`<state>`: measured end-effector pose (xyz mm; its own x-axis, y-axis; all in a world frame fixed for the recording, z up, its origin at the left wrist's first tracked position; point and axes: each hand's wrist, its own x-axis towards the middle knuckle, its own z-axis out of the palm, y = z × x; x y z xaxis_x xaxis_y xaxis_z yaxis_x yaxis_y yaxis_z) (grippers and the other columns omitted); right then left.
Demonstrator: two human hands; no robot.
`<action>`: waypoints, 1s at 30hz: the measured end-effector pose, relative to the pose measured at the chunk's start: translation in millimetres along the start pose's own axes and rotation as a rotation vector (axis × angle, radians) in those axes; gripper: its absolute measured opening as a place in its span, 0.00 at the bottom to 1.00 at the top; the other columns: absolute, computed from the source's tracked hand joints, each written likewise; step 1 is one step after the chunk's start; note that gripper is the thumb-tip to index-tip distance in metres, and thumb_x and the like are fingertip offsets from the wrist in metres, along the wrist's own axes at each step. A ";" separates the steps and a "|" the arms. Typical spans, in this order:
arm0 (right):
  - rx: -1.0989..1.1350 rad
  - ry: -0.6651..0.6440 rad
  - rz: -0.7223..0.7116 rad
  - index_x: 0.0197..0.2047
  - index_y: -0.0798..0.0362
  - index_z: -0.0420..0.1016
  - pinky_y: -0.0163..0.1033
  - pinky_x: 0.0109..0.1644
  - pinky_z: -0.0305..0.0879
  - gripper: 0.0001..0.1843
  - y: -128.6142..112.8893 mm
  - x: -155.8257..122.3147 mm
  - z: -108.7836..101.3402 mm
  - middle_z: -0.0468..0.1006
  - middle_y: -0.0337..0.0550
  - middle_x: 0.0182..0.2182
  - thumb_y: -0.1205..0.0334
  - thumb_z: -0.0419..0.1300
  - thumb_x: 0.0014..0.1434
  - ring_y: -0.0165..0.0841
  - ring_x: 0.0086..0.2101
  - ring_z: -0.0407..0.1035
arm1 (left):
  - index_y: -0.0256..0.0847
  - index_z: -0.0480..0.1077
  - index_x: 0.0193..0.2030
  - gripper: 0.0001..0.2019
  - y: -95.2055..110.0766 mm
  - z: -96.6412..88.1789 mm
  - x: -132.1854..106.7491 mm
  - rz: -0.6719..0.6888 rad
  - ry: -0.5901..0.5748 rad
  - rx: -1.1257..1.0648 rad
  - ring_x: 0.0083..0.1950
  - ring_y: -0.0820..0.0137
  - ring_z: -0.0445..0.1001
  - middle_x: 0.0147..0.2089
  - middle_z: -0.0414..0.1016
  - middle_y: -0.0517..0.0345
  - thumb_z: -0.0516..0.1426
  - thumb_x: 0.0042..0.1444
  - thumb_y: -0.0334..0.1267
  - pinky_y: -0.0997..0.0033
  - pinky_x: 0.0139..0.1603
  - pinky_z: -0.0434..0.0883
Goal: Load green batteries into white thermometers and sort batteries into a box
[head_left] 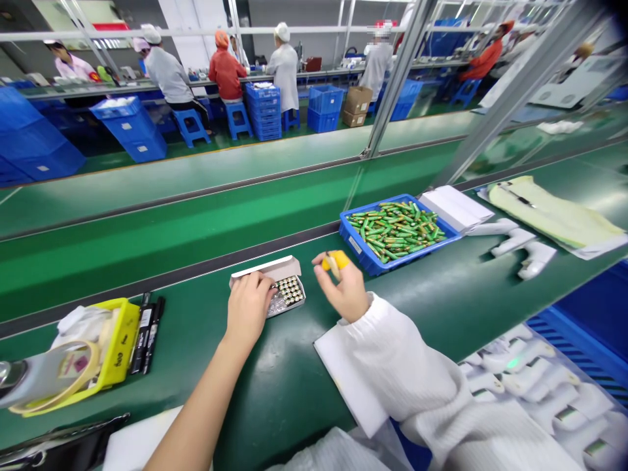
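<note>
left hand rests on battery box, right hand just beside.

My left hand is bare; my right hand comes out of a white cloth sleeve, with yellow covers on the fingertips. The small white cardboard box shows rows of dull metallic battery ends. The blue plastic tray holds green batteries with what look like gold ends. The belt is green, the plastic basket yellow.
</note>
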<state>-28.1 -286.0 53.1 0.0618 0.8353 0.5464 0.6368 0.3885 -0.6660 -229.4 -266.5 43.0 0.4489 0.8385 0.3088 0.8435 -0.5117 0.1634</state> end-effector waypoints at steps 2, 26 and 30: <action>0.055 -0.172 -0.063 0.37 0.52 0.68 0.40 0.44 0.65 0.05 -9.4 -7.3 9.7 0.74 0.45 0.34 0.62 0.52 0.62 0.36 0.37 0.69 | 0.39 0.71 0.40 0.05 1.8 -0.3 0.7 -0.005 -0.051 0.014 0.40 0.58 0.70 0.39 0.72 0.49 0.56 0.57 0.33 0.61 0.38 0.64; 0.710 -0.519 0.417 0.31 0.56 0.69 0.34 0.32 0.56 0.21 -25.0 -23.6 29.2 0.64 0.36 0.24 0.45 0.53 0.61 0.26 0.26 0.57 | 0.34 0.76 0.37 0.17 8.6 -22.1 4.8 -0.671 0.046 -1.490 0.29 0.74 0.74 0.32 0.79 0.54 0.69 0.39 0.39 0.76 0.32 0.71; 0.769 -0.538 0.457 0.30 0.56 0.69 0.33 0.25 0.48 0.22 -27.4 -22.0 27.2 0.57 0.32 0.19 0.43 0.54 0.60 0.24 0.21 0.50 | 0.35 0.77 0.35 0.16 7.5 -21.3 4.5 -0.648 0.032 -1.499 0.30 0.75 0.75 0.32 0.79 0.55 0.69 0.38 0.38 0.79 0.33 0.72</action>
<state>-67.9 -304.4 45.5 -0.2969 0.9548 -0.0117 -0.0340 -0.0228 -0.9992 -227.3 -270.5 65.6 0.1322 0.9790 -0.1551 -0.1556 0.1750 0.9722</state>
